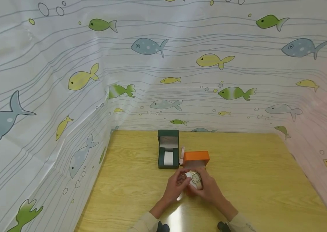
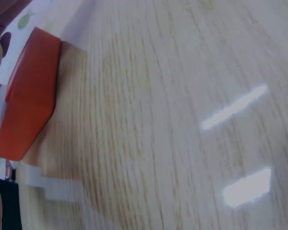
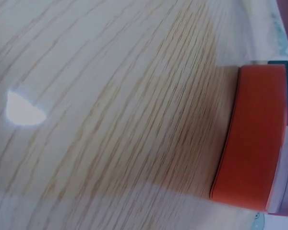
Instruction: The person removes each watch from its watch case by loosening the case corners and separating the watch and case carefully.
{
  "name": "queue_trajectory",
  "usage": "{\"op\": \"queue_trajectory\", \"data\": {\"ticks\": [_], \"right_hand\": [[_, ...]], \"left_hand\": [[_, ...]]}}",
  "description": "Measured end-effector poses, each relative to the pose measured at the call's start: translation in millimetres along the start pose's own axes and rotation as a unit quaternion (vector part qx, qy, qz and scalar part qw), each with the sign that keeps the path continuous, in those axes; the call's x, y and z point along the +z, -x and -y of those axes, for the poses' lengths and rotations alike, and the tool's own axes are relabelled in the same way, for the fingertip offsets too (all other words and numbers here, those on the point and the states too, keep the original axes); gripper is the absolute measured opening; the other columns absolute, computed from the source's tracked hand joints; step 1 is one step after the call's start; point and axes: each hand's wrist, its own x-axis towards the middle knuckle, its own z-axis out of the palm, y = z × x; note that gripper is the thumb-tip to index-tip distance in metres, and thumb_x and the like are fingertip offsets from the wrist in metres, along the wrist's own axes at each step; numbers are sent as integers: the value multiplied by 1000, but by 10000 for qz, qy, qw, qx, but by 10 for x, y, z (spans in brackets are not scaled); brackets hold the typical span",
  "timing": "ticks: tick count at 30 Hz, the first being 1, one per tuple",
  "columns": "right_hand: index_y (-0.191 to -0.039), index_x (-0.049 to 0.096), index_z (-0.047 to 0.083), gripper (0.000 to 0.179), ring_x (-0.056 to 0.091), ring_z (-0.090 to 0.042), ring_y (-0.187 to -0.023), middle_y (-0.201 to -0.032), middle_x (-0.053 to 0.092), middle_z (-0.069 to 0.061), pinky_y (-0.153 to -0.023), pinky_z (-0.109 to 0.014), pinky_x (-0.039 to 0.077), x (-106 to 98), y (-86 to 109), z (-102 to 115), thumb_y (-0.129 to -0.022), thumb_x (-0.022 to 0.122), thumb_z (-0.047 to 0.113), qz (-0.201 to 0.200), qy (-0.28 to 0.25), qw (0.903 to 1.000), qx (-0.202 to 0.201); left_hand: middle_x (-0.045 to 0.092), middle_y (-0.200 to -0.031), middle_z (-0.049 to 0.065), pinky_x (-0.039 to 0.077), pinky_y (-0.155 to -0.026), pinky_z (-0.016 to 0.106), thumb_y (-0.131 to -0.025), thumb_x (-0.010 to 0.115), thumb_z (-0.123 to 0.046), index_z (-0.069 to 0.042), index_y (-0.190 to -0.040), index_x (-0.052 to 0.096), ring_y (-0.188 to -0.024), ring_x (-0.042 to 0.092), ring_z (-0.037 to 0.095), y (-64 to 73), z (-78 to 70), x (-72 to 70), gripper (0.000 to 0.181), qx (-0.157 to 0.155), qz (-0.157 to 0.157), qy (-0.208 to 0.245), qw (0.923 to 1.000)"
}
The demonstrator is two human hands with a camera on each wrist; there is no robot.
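Both hands hold a watch [image 1: 196, 178] with a cream strap and a squarish gold-rimmed case, which goes round a white cushion [image 1: 189, 175]. My left hand [image 1: 172, 188] pinches the cushion's left side, its thumb near the watch face. On the other side, my right hand [image 1: 210, 188] grips the watch by the strap and cushion. Just beneath and behind them stands an orange watch box [image 1: 196, 156] with its lid up; the hands hide most of its base. That box's outer wall also shows in the left wrist view [image 2: 33, 96] and the right wrist view [image 3: 254, 139].
Left of the orange box, a dark green watch box [image 1: 168, 132] stands open with a bare white cushion [image 1: 168, 158] inside. A watch with a pale pink strap [image 1: 182, 151] lies between the boxes. Fish-patterned sheeting [image 1: 198, 80] walls the wooden table [image 1: 253, 180] at the back and sides.
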Motion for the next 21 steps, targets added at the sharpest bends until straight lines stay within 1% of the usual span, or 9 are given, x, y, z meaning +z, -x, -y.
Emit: {"op": "queue_trajectory", "data": {"ticks": [1,5,8,10,11,13,17,19,21], "right_hand": [[-135,56,8,62,60,-8,-98,-126,62,0,-83,-20,54,-10,0,-3,-82,85,20,-8,-36,10000,-55],[-135,57,10,54,52,-2,-88,-118,62,3,-80,-9,44,-36,2,-8,-86,81,18,-20,-69,9999,-152],[-134,57,10,51,45,2,-77,-107,60,5,-69,-6,38,-44,10,-11,-88,79,17,-58,-57,9999,-111],[-133,58,9,50,43,4,-74,-102,58,6,-65,-6,37,-46,16,-15,-88,79,16,-110,-87,9999,-84],[-133,59,9,49,42,4,-73,-102,58,5,-63,-6,37,-46,17,-17,-88,79,15,-144,-108,9998,-63],[-132,59,8,49,43,4,-75,-104,59,4,-63,-6,38,-42,23,-23,-87,79,13,-218,-100,9997,-43],[-132,59,6,52,43,5,-72,-102,58,4,-61,-6,38,-43,50,-30,-84,80,9,-260,-144,9995,41],[-132,59,5,52,42,5,-69,-98,56,5,-59,-6,37,-47,68,-31,-84,79,6,-262,-180,9995,77],[-132,58,4,52,42,5,-69,-99,56,5,-59,-7,38,-51,83,-27,-84,79,6,-265,-211,9993,128]], "left_hand": [[70,-100,21,58,-74,21,-101,64,-15,-7,-129,61,-84,64,1,1,9,1,29,55,-40,-6,10000],[68,-98,19,59,-74,23,-101,64,-15,-10,-129,62,-85,62,2,10,42,-2,28,169,-110,-68,9998],[67,-98,17,58,-74,21,-102,63,-16,-13,-129,63,-85,61,0,17,47,-6,28,123,-51,-71,9999],[66,-99,17,57,-74,20,-102,63,-16,-13,-130,63,-86,60,-1,16,47,-5,28,123,-12,-51,9999],[66,-100,18,57,-74,20,-103,62,-16,-12,-131,63,-86,60,-1,15,47,-3,29,174,5,-59,9998],[66,-100,18,56,-75,20,-103,62,-15,-11,-132,63,-87,60,-1,12,42,1,29,236,21,-88,9997],[65,-102,19,57,-79,20,-103,61,-14,-9,-133,63,-88,62,1,20,36,9,31,403,114,-153,9990],[64,-103,18,57,-82,21,-103,60,-14,-10,-134,63,-90,63,1,28,32,12,31,361,175,-135,9991],[63,-104,17,57,-84,21,-104,59,-15,-11,-135,63,-91,63,2,33,25,16,32,290,229,-129,9992]]}}
